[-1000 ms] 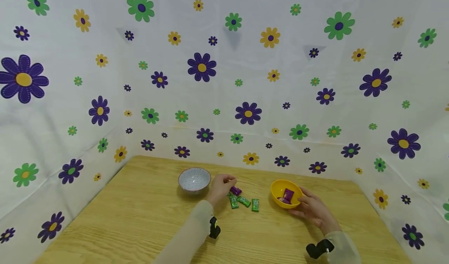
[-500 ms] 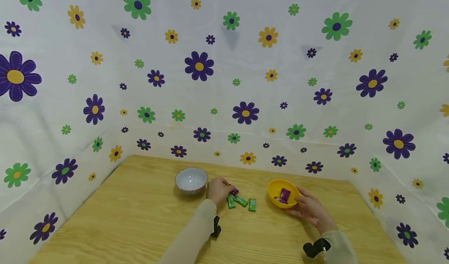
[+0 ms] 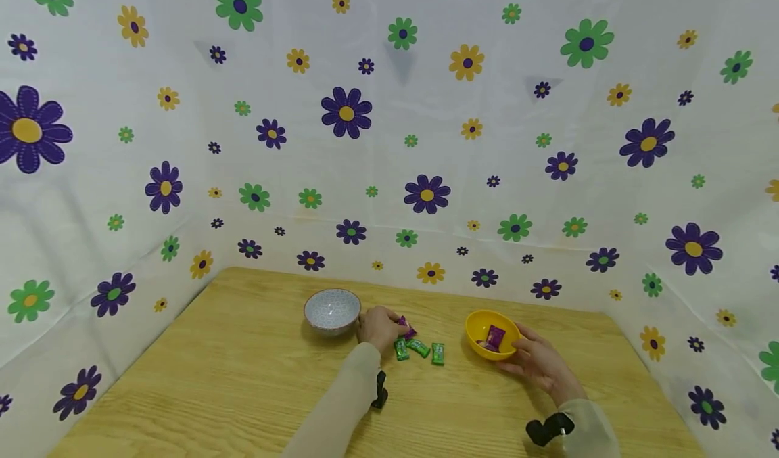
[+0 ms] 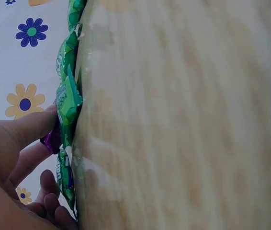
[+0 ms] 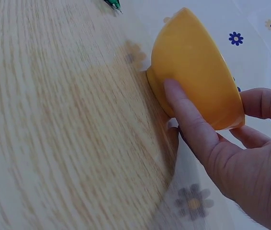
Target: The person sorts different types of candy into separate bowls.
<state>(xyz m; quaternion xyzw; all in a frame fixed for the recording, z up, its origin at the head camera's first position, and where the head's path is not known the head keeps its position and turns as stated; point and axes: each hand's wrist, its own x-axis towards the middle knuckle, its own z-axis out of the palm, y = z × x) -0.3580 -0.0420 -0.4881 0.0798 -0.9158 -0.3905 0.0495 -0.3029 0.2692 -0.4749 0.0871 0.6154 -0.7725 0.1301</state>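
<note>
My left hand (image 3: pixel 379 328) pinches a purple-wrapped candy (image 3: pixel 406 325) between thumb and fingers, just behind the loose green candies. In the left wrist view only a bit of that purple wrapper (image 4: pixel 53 140) shows beside the thumb. Three green-wrapped candies (image 3: pixel 418 348) lie on the table in front of and to the right of this hand. The right hand (image 3: pixel 541 363) grips a yellow bowl (image 3: pixel 477 347) by its right side, thumb low on the outer wall and fingers near the rim. Inside the bowl are purple candies (image 3: pixel 496 337), partly overlapping.
A pale patterned bowl (image 3: pixel 332 311) with a reddish rim stands on the wooden table (image 3: pixel 243 377), close to the left hand's left side. Flower-printed sheeting (image 3: pixel 389 160) surrounds the table at the back and both sides.
The left hand has taken hold of the purple candy, which now stands more tilted up than before. The right hand and yellow bowl have stayed in place; the head view shifted slightly.
</note>
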